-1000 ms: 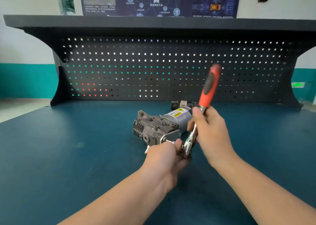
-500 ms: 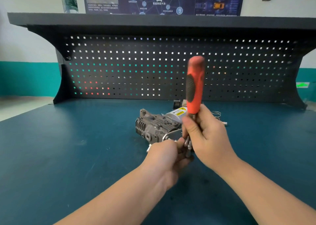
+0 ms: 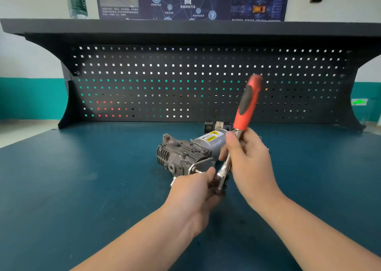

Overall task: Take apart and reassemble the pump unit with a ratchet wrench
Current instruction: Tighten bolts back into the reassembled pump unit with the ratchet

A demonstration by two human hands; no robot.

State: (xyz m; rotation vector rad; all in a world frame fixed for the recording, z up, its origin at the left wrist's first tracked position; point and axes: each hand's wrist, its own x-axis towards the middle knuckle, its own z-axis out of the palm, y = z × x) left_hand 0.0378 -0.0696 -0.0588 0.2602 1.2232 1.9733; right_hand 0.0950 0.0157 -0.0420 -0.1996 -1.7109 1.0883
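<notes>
The pump unit (image 3: pixel 185 155), a grey cast body with a silver motor cylinder and a yellow warning label, lies on its side in the middle of the blue bench. The ratchet wrench (image 3: pixel 246 105) has a red and black handle that points up and to the right; its metal head sits low at the pump's near end. My right hand (image 3: pixel 247 163) grips the wrench's metal shank just below the handle. My left hand (image 3: pixel 195 190) curls around the wrench head and socket at the pump's near face, hiding the fastener.
The blue bench top (image 3: pixel 82 188) stretches wide on both sides. A black pegboard (image 3: pixel 185 81) rises behind the pump, with a shelf above it carrying a plastic bottle (image 3: pixel 77 0). A small dark part (image 3: pixel 214 125) lies behind the motor.
The wrench handle swung left to upright, then back to a rightward tilt. Both hands kept their hold and the pump stayed in place.
</notes>
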